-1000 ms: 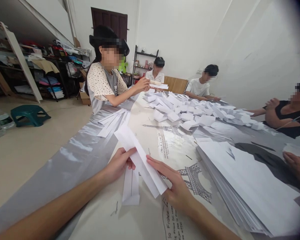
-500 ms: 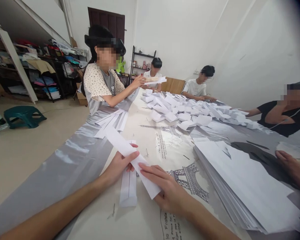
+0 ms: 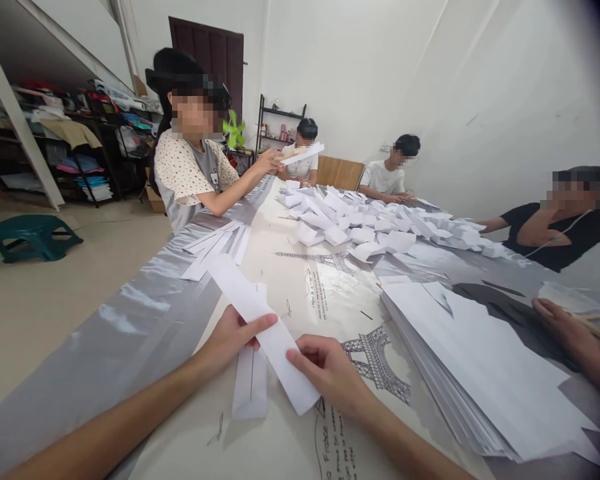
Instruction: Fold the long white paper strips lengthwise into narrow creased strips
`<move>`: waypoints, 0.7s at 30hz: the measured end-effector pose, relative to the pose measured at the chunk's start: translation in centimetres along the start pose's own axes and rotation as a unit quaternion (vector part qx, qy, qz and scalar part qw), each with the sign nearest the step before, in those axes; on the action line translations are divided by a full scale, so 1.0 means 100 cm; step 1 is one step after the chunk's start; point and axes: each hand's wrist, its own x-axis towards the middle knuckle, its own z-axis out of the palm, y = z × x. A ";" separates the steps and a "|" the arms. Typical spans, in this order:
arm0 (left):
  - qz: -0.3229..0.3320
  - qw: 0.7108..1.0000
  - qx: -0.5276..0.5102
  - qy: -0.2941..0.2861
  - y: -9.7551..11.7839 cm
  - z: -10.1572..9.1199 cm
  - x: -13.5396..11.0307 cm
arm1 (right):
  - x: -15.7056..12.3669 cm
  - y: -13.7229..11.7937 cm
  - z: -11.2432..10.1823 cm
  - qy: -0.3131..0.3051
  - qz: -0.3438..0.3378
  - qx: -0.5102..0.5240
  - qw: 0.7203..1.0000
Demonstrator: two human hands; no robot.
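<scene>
A long folded strip of white paper point(image 3: 260, 313) lies slanted across the table in front of me. My left hand point(image 3: 233, 337) pinches its left edge with thumb on top. My right hand point(image 3: 330, 373) is curled, its fingers pressed down on the strip's near end. Under the strip lies another folded paper piece point(image 3: 250, 390), flat on the table. A thick stack of white sheets point(image 3: 485, 373) sits to the right of my right hand.
A heap of folded white papers point(image 3: 375, 223) covers the table's middle. Several flat strips point(image 3: 217, 247) lie at the left. A person on the left holds up a paper point(image 3: 300, 155). Three other people sit around the far end and right. Another person's hand point(image 3: 577, 343) rests at right.
The strip has come down lower and flatter toward the table. My right hand's fingers have curled onto its near end. The person on the left has lifted a paper higher.
</scene>
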 end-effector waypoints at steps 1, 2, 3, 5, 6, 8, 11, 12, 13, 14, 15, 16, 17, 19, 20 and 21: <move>-0.005 1.000 -0.002 0.003 0.001 0.000 0.000 | 0.001 0.001 0.000 -0.004 0.008 0.004 1.000; -0.009 1.000 -0.005 0.006 0.002 0.000 -0.001 | 0.002 0.003 -0.001 -0.004 0.016 0.010 1.000; -0.012 1.000 -0.011 0.006 0.002 0.000 -0.001 | 0.002 0.005 -0.002 -0.004 0.023 0.017 1.000; -0.011 1.000 -0.027 -0.008 0.003 0.000 0.000 | 0.003 0.009 -0.004 -0.008 0.030 0.032 0.999; -0.009 0.999 -0.037 -0.016 0.004 0.000 0.000 | 0.003 0.010 -0.004 -0.008 0.031 0.038 0.999; -0.006 0.998 -0.057 -0.024 0.004 -0.001 0.001 | 0.003 0.011 -0.005 -0.009 0.033 0.044 0.998; -0.011 0.997 -0.081 -0.013 0.005 -0.002 0.002 | 0.003 0.009 -0.005 -0.011 0.031 0.040 0.999; -0.014 0.996 -0.086 -0.006 0.006 -0.002 0.002 | 0.004 0.009 -0.006 -0.012 0.029 0.038 0.999; -0.016 0.996 -0.089 0.001 0.006 -0.003 0.002 | 0.004 0.008 -0.006 -0.012 0.026 0.035 0.999; -0.019 0.996 -0.090 0.007 0.007 -0.003 0.002 | 0.004 0.008 -0.006 -0.012 0.024 0.033 0.999; -0.022 0.996 -0.091 0.010 0.007 -0.002 0.002 | 0.005 0.008 -0.006 -0.012 0.021 0.032 0.999; -0.024 0.995 -0.092 0.012 0.008 -0.002 0.002 | 0.005 0.008 -0.006 -0.012 0.020 0.031 0.999; -0.026 0.995 -0.096 0.012 0.008 -0.002 0.002 | 0.006 0.008 -0.006 -0.012 0.019 0.031 0.999; -0.025 0.994 -0.108 0.011 0.008 -0.002 0.002 | 0.006 0.009 -0.007 -0.013 0.023 0.037 0.999; -0.023 0.993 -0.116 0.009 0.009 -0.002 0.002 | 0.007 0.009 -0.008 -0.014 0.028 0.043 0.999; -0.019 0.992 -0.126 0.007 0.009 -0.002 0.002 | 0.007 0.009 -0.009 -0.013 0.034 0.049 0.998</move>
